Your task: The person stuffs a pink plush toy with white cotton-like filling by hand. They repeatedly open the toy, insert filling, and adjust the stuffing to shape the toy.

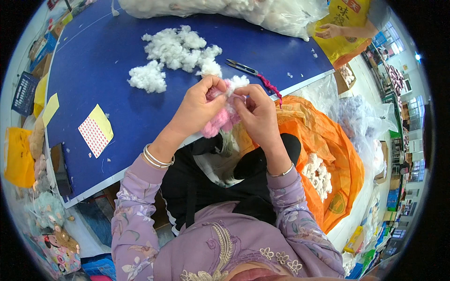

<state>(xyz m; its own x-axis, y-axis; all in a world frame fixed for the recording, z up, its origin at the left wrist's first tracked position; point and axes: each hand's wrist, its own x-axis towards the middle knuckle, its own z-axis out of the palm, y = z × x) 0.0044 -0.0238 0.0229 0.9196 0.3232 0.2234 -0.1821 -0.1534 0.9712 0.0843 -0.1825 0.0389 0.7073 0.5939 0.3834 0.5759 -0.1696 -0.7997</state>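
Note:
Between my two hands is a fluffy pink plush piece [219,120], held just past the near edge of the blue table. White stuffing [239,82] sticks out at its top, between my fingertips. My left hand [201,104] pinches the plush from the left, fingers closed. From the right, my right hand [257,112] is closed on it, thumb and fingertips pressed at the stuffing. Loose white fibre clumps [176,49] lie on the table beyond my hands. Thread snips [242,67] with a pink wrapped cord rest right of the clumps. My fingers hide much of the plush.
A sheet of small red stickers [96,131] lies on the blue table [84,65]. Across the far edge stretches a clear bag of stuffing [262,11]. An orange sack [347,154] holding white pieces stands at my right. Another person's hand [330,31] is by a yellow sack [335,44].

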